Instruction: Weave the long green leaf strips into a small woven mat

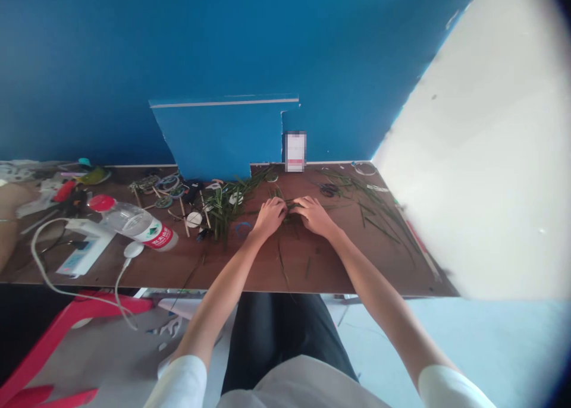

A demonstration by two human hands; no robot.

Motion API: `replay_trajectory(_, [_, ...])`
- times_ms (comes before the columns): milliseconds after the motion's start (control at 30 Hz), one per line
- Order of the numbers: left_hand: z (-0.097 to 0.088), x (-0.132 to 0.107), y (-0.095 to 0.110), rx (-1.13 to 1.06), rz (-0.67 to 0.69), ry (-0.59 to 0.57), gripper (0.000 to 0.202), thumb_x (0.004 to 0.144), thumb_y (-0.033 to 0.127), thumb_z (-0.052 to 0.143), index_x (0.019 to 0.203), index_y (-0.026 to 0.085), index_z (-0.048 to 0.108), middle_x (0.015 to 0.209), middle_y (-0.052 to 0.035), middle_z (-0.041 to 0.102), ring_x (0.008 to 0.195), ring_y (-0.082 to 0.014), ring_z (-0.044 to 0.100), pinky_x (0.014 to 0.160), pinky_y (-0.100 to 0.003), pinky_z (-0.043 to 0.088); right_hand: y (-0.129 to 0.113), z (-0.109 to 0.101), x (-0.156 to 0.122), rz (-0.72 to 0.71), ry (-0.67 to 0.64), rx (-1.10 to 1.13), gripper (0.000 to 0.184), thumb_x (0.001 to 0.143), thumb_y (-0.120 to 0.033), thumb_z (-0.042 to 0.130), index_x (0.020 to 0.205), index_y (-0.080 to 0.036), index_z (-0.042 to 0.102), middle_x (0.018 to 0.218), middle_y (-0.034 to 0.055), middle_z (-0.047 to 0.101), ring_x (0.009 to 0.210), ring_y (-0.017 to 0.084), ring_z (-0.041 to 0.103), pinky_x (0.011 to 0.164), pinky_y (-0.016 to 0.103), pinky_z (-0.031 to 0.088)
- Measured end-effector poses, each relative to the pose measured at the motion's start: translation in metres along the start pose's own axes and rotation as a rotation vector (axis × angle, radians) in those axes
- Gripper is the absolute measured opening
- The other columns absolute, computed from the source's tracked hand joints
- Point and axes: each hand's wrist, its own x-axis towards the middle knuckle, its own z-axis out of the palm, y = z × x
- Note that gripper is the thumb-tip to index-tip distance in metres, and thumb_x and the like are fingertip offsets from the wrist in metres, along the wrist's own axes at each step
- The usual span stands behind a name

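My left hand (270, 216) and my right hand (314, 215) meet over the middle of the brown table, fingers bent and pinching. Between them are thin green leaf strips (277, 192), with loose ends sticking out past the fingers. The fingertips partly hide how the strips cross. One long thin strip (282, 259) trails toward the table's front edge. A heap of green leaves (220, 209) lies left of my left hand. More long leaves (379, 212) are spread to the right. Dark-handled scissors (329, 190) rest beyond my right hand.
A red-capped water bottle (134, 220) and a white power strip (84, 250) with a cable occupy the left side. Wound rings and sticks (163, 188) lie behind them. A phone-like object (295, 152) leans on the blue wall. Another person's arm (15, 223) shows at far left.
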Motion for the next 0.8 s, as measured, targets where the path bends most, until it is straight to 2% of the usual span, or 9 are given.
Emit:
replay_trajectory(133, [0.0022, 0.0015, -0.0018, -0.011, 0.008, 0.006, 0.012, 0.092, 0.022, 0.054, 0.094, 0.022, 0.066, 0.114, -0.0062, 0.061, 0.108, -0.0255, 0.055, 0.09, -0.04, 0.044, -0.0006, -0.0012, 0.0004, -0.01, 0.022, 0.035, 0.049, 0.079, 0.003, 0.042, 0.111, -0.023, 0.067, 0.133, 0.0073, 0.056, 0.121, 0.026, 0.043, 0.093, 0.042, 0.037])
replay_trajectory(367, [0.0045, 0.0028, -0.0026, -0.027, 0.007, 0.021, 0.009, 0.091, 0.026, 0.058, 0.092, 0.021, 0.066, 0.114, -0.0062, 0.061, 0.108, -0.0257, 0.055, 0.09, -0.041, 0.044, -0.0029, -0.0034, 0.0006, -0.009, 0.08, 0.094, 0.036, 0.076, 0.004, 0.041, 0.087, -0.021, 0.065, 0.129, 0.006, 0.059, 0.119, 0.025, 0.045, 0.092, 0.04, 0.037])
replay_trajectory(467, [0.0057, 0.0032, -0.0036, -0.037, 0.041, 0.023, 0.009, 0.091, 0.026, 0.059, 0.091, 0.02, 0.066, 0.115, -0.0058, 0.062, 0.108, -0.0249, 0.056, 0.09, -0.04, 0.044, -0.0032, -0.0039, 0.0009, 0.027, 0.137, 0.106, 0.033, 0.078, 0.002, 0.041, 0.083, -0.021, 0.064, 0.127, 0.0055, 0.06, 0.116, 0.024, 0.047, 0.092, 0.039, 0.036])
replay_trajectory(567, [0.0061, 0.0038, -0.0039, -0.03, 0.069, 0.016, 0.009, 0.091, 0.024, 0.059, 0.089, 0.02, 0.067, 0.115, -0.0057, 0.062, 0.107, -0.0239, 0.056, 0.09, -0.039, 0.043, -0.0035, -0.0046, 0.0011, 0.051, 0.125, 0.075, 0.038, 0.077, 0.003, 0.041, 0.09, -0.021, 0.067, 0.13, 0.0063, 0.059, 0.118, 0.025, 0.045, 0.093, 0.04, 0.035])
replay_trajectory(700, [0.0049, 0.0053, -0.0026, 0.018, 0.096, -0.005, 0.01, 0.091, 0.021, 0.059, 0.089, 0.018, 0.067, 0.112, -0.0069, 0.063, 0.108, -0.0239, 0.055, 0.09, -0.038, 0.043, -0.0048, -0.0058, 0.0009, 0.014, -0.013, 0.017, 0.05, 0.075, 0.003, 0.041, 0.107, -0.022, 0.07, 0.136, 0.0069, 0.054, 0.122, 0.025, 0.041, 0.095, 0.042, 0.035])
replay_trajectory(800, [0.0032, 0.0064, -0.0014, 0.037, 0.1, -0.042, 0.011, 0.092, 0.02, 0.057, 0.09, 0.017, 0.067, 0.109, -0.0083, 0.064, 0.108, -0.0239, 0.055, 0.089, -0.037, 0.042, -0.0048, -0.0057, 0.0007, 0.032, -0.064, -0.016, 0.053, 0.076, 0.002, 0.041, 0.114, -0.023, 0.07, 0.138, 0.0079, 0.052, 0.124, 0.026, 0.039, 0.098, 0.043, 0.034])
